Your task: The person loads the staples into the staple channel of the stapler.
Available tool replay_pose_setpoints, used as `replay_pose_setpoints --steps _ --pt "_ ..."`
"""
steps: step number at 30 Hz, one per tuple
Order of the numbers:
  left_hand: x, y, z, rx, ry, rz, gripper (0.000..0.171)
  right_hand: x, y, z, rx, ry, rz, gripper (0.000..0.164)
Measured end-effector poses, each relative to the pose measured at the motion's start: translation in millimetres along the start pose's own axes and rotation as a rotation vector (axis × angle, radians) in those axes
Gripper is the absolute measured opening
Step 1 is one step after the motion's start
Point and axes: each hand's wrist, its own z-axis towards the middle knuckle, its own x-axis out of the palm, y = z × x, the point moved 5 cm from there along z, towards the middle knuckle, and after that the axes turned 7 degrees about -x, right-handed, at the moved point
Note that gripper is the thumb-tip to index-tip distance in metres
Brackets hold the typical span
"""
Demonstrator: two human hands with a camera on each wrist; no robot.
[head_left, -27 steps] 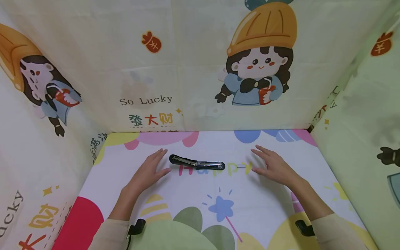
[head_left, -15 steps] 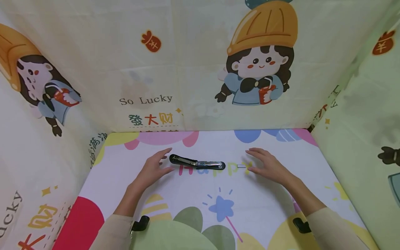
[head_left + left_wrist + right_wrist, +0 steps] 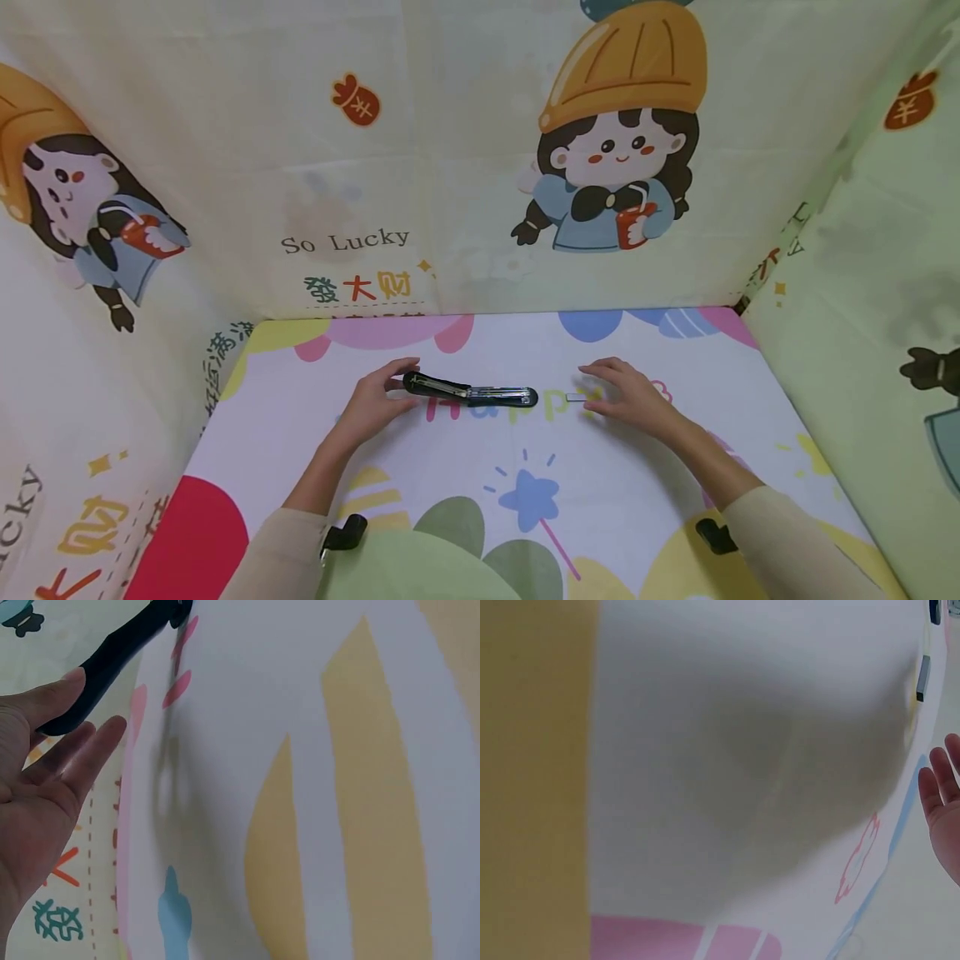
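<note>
A black stapler [image 3: 501, 397], spread open with its metal inside showing, lies on the printed tablecloth. My left hand [image 3: 372, 406] is at its left end, thumb on the near side and fingers on the far side, with a gap between them. In the left wrist view the thumb overlaps the tip of the dark stapler [image 3: 112, 664], and the other fingers are loosely bent. A small grey strip of staples [image 3: 575, 397] lies right of the stapler. My right hand [image 3: 633, 400] is beside it, fingers parted, thumb tip right at the strip's end.
The white tablecloth [image 3: 622, 492] bears coloured prints. Patterned cloth walls rise at the back [image 3: 465, 167], left and right. Black wrist mounts [image 3: 345, 533] stick out from both sleeves.
Both hands have moved inward: the left to the right, up to the stapler's end, the right to the left, up to the strip of staples. The stapler and strip have stayed in place.
</note>
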Motion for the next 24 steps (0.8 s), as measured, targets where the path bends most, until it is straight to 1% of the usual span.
replay_pose_setpoints --steps 5,9,13,17,24 --pt "2.3 0.8 1.8 -0.021 0.002 -0.041 0.056 5.0 0.2 2.0 -0.005 -0.019 -0.014 0.056" --pt "5.2 2.9 4.3 -0.032 0.01 -0.084 0.052 11.4 -1.6 2.8 0.039 -0.013 -0.011 0.054" --pt "7.4 5.4 6.2 -0.047 0.02 -0.131 0.05 18.3 -2.5 3.3 0.084 0.011 0.031 0.053" --pt "7.9 6.9 7.3 -0.068 0.03 -0.175 0.05 24.1 -1.8 4.9 0.102 0.03 0.054 0.045" --pt "8.7 6.9 6.6 -0.107 0.04 -0.187 0.05 28.2 -0.2 6.5 0.09 0.018 0.042 0.032"
